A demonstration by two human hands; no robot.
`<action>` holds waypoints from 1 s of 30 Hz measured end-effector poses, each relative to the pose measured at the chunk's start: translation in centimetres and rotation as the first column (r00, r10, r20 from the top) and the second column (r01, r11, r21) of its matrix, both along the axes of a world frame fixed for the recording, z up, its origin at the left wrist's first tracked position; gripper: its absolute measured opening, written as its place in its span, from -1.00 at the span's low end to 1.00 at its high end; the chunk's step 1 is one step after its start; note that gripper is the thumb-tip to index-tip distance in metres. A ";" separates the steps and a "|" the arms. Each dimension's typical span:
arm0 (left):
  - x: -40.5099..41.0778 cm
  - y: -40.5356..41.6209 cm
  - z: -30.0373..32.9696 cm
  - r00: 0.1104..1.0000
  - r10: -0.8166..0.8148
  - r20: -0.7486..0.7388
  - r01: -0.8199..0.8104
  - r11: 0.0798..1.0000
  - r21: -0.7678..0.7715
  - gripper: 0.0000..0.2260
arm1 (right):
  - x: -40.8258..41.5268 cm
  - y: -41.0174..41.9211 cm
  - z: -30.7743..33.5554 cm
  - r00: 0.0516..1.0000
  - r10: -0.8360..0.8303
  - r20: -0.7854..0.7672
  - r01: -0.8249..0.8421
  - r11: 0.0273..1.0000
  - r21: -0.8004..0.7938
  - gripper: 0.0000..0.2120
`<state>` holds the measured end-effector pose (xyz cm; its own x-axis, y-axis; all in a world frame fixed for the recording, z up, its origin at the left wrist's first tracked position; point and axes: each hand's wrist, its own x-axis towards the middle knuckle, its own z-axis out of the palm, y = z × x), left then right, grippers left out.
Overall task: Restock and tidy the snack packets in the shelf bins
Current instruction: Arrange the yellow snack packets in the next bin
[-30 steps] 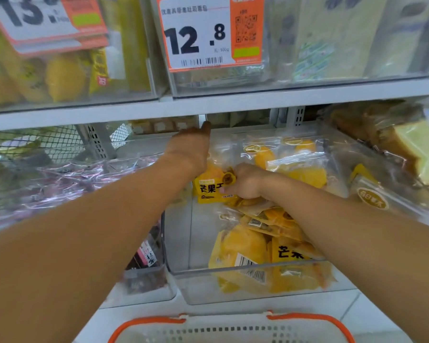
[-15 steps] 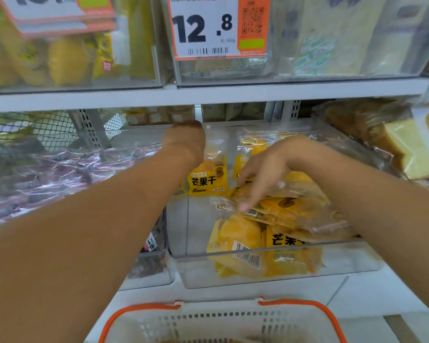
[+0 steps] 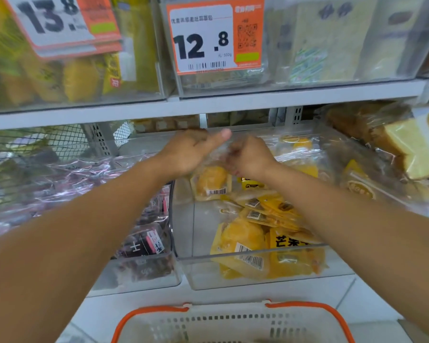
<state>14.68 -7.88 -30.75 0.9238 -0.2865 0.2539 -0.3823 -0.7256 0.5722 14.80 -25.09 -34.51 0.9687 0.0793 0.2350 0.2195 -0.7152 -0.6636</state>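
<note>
- Left hand (image 3: 187, 151): reaches into the back of the clear bin (image 3: 253, 256) on the lower shelf; fingers curl down round the clear top edge of an upright mango packet (image 3: 212, 181), thumb stretched out toward the right hand.
- Right hand (image 3: 249, 157): sits just beside the left hand, fingers curled; it pinches the same clear top edge (the exact contact point is blurred by the film).
- Held mango packet: stands upright at the back left of the bin, barcode side facing the camera, yellow fruit visible through the film.
- Loose mango packets (image 3: 265, 214): lie tilted and overlapping in the middle and front of the same bin; two of them press against the front wall, one showing black characters, one showing a barcode.
- More mango packets (image 3: 297, 144) stand at the back right of the bin, behind the right hand.
- Neighbouring bin (image 3: 144, 273) to the left: holds dark snack packets with pink labels.
- Bread packets (image 3: 411, 144): occupy the space to the right of the mango bin.
- Price tag (image 3: 216, 35): hangs on the upper shelf bin and reads 12.8; a second tag (image 3: 60, 23) to its left reads 13.8.
- Basket (image 3: 233, 323): white with an orange rim, positioned below the shelf, at the bottom edge of the view.
</note>
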 end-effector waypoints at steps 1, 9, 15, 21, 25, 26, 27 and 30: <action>-0.1 -0.1 0.0 0.999 -0.024 0.047 0.017 0.990 0.142 -0.55 | 0.0 0.2 0.2 0.999 -0.005 -0.040 0.008 0.996 0.091 -0.78; 2.1 -0.9 -0.4 0.971 0.123 0.203 -0.212 0.832 0.512 -0.61 | -4.1 -3.4 5.4 0.734 -0.118 -0.669 -0.502 0.569 -0.651 -0.22; 1.3 -0.6 -0.1 0.975 0.114 0.191 -0.155 0.964 0.217 -0.66 | -2.9 -5.0 3.1 0.933 0.187 -0.308 -0.288 0.901 -0.324 -0.87; 0.0 -0.9 0.4 1.000 -0.020 0.020 0.015 0.973 0.229 -0.55 | -1.7 -1.5 1.6 0.996 0.079 0.030 -0.078 0.996 -0.048 -0.83; 1.8 -0.6 -0.2 0.970 0.023 0.240 -0.126 0.897 0.423 -0.89 | -2.0 -0.4 2.0 0.999 -0.030 0.034 0.039 0.953 -0.300 -0.56; 2.0 -0.7 -0.2 0.962 0.051 0.268 -0.169 0.882 0.440 -0.89 | -2.5 -0.5 2.9 0.998 -0.021 -0.058 -0.005 0.911 -0.412 -0.51; 2.1 -0.7 -0.2 0.957 0.075 0.279 -0.198 0.873 0.446 -0.87 | -3.1 -0.5 3.7 0.971 -0.002 -0.239 -0.119 0.864 -0.490 -0.49; 2.1 -0.6 -0.2 0.962 0.110 0.251 -0.207 0.891 0.404 -0.71 | -4.5 -0.3 4.1 0.766 -0.068 -0.640 -0.510 0.542 -0.668 -0.51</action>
